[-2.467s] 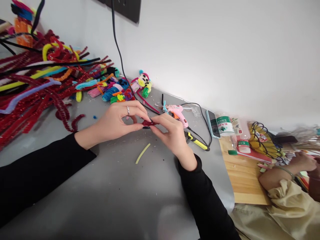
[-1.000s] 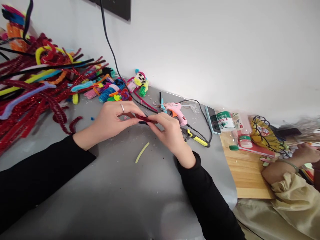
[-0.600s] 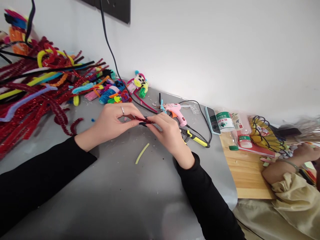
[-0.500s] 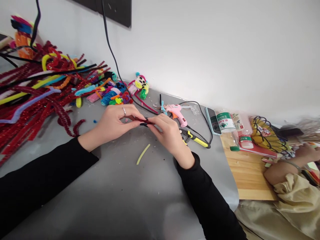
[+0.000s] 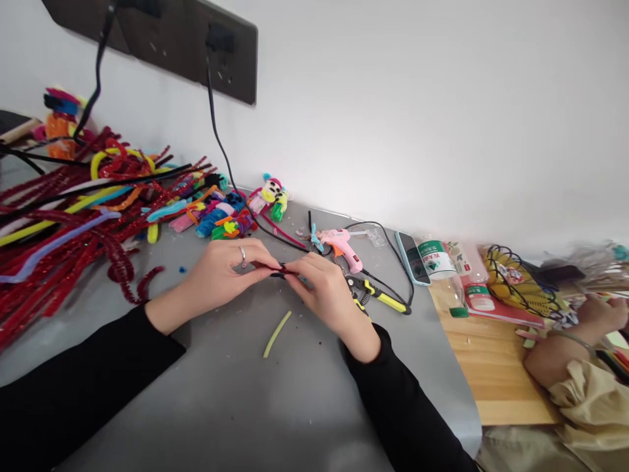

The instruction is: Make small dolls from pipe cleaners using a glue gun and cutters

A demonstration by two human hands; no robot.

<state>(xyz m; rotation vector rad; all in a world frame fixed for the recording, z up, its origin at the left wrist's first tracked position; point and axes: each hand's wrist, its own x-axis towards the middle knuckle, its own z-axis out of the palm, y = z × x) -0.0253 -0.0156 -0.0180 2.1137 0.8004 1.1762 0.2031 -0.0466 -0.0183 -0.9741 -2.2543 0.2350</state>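
My left hand and my right hand meet fingertip to fingertip, low over the grey tabletop. Both are closed in a pinch on a short dark red piece that looks like pipe cleaner, mostly covered by the fingers and dark nails. Just below them a short pale green pipe cleaner lies on the table. Close beyond my right hand are a pink glue gun and yellow-handled pliers, partly hidden by the wrist.
A heap of pipe cleaners, mostly red, spreads at left. Small pipe-cleaner dolls stand by the wall. A black cord hangs from a socket panel. At right are a phone, bottles, a yellow basket and another person's arm.
The view has tilted up, so the scene sits lower and more of the socket panel shows. Both hands still pinch together, with their fingers slightly shifted.
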